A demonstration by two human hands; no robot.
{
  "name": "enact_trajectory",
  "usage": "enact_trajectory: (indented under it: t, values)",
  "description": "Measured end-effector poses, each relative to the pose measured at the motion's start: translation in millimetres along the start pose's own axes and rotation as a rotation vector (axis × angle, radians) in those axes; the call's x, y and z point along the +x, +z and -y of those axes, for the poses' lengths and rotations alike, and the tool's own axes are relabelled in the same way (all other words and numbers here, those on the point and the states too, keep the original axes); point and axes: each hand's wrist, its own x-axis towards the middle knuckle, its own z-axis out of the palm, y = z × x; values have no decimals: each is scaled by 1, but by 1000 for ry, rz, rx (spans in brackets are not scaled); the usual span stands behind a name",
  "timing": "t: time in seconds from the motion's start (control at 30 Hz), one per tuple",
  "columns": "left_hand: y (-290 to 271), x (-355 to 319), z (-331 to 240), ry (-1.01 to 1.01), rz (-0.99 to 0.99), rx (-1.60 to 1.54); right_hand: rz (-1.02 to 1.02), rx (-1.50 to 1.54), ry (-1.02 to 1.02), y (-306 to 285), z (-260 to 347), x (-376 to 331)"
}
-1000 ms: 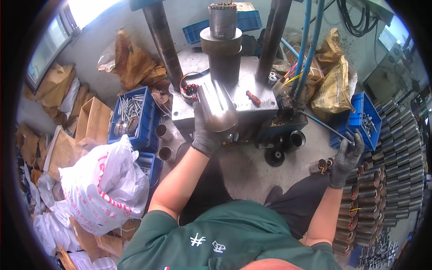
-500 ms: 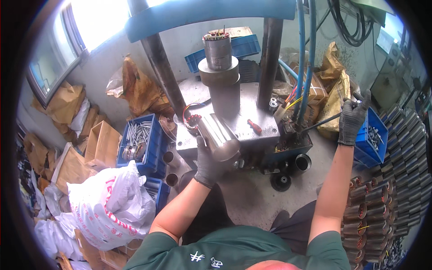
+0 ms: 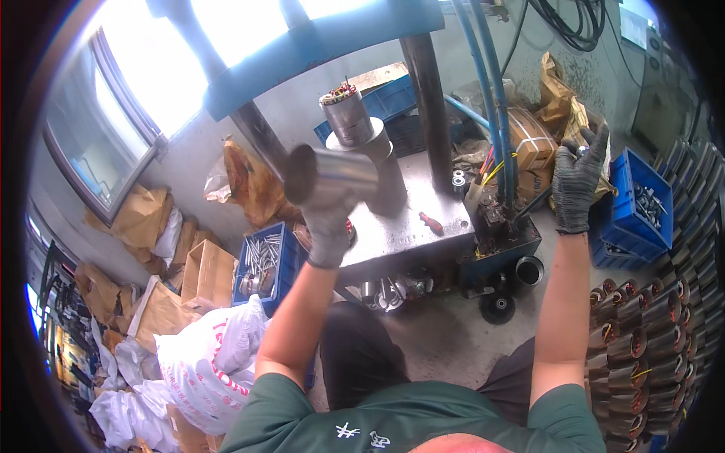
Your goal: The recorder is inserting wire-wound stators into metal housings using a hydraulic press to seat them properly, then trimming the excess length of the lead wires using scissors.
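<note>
Head view: two-column press (image 3: 325,60) stands ahead.
Metal cylinder (image 3: 343,175): raised, swung nearly level within the last second, dark end now leftward (blurred; open or capped, cannot tell); judged in mid-handling, not at rest.
Left hand (image 3: 328,230): fingers wrapped on the cylinder.
Right hand (image 3: 578,185): beside the lever (image 3: 538,199), fingers partly spread; cannot tell whether grasping.
Wire-topped motor housing (image 3: 350,121): stands on pedestal (image 3: 391,189).

Window (image 3: 136,57) glares upper left; metal cylinder (image 3: 343,175) blurred; edges curve, dark
</note>
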Motion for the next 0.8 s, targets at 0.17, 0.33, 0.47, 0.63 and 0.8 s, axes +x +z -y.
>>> enact_trajectory:
  t: [0.17, 0.33, 0.47, 0.63, 0.8]
  values:
    - [35, 85, -20, 276, -11, 365, -31, 37, 36, -4, -4, -1]
    - [58, 136, -30, 817, 181, 1116, -45, 77, 102, -3, -4, -2]
    - [77, 157, -22, 522, 260, 860, -47, 48, 83, -7, -6, -2]
    - [84, 188, -22, 420, 266, 1006, -50, 35, 72, -13, -4, 2]
    - [83, 186, -32, 212, 296, 836, -50, -129, -26, -34, 16, 17]
